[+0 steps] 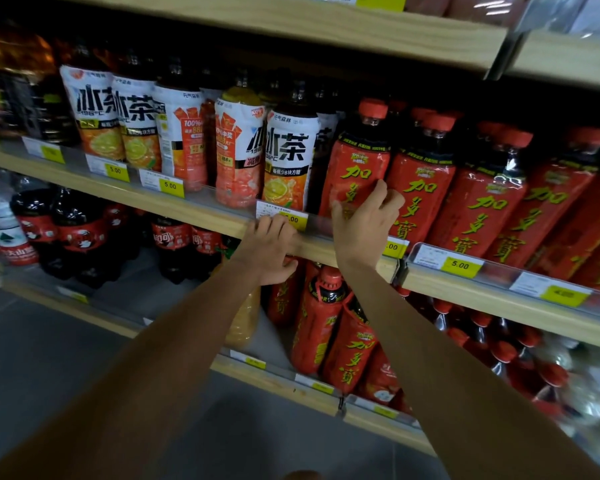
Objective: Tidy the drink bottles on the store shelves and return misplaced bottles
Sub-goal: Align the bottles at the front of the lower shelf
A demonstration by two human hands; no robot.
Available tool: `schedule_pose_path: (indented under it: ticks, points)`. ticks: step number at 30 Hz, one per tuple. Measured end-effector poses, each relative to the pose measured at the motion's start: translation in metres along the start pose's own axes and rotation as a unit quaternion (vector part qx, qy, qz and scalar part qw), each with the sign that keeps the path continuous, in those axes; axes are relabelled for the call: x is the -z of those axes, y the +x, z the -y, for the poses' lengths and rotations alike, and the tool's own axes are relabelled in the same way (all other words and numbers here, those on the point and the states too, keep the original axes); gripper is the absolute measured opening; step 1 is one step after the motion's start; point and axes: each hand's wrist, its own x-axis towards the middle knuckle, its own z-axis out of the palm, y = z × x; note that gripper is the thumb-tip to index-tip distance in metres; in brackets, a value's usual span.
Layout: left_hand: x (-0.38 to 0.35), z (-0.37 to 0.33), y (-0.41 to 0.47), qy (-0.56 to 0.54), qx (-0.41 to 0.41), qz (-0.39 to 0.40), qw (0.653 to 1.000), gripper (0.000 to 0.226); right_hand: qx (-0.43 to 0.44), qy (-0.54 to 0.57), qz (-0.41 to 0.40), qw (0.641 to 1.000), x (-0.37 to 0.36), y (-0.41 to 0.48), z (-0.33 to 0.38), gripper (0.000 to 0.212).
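The left hand [271,247] grips the shelf edge [201,216], maybe to stay steady, while the right hand [364,223] wraps round a red bottle [357,161], maybe to straighten it.

Three pale wooden boards slant across the view: the top shelf board [326,26], the middle shelf board [194,207] and the bottom shelf board [267,381]. A clear plastic price rail [520,271] runs along the middle board's front edge, carrying white-and-yellow paper price tags [459,265], several reading 5.00. A grey metal upright [499,55] splits the top board. Below lies a smooth grey floor [66,341]. The light is dim, and the recess under the top board is dark.
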Motion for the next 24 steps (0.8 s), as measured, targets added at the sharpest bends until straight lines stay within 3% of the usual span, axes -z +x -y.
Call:
schedule_pose_path:
  ticks: [6, 14, 24]
  points:
    - [0.005, -0.006, 0.001, 0.015, 0.018, 0.029, 0.999, 0.06, 0.052, -0.067, 0.07, 0.994, 0.019, -0.006, -0.015, 0.067]
    - [0.011, -0.024, 0.002, 0.042, 0.08, 0.106, 0.99, 0.067, 0.141, -0.192, 0.142, 0.961, 0.042, -0.018, -0.039, 0.045]
    - [0.028, -0.054, -0.013, 0.085, 0.128, 0.19, 0.97, 0.089, 0.212, -0.205, 0.231, 0.927, 0.071, -0.026, -0.062, 0.041]
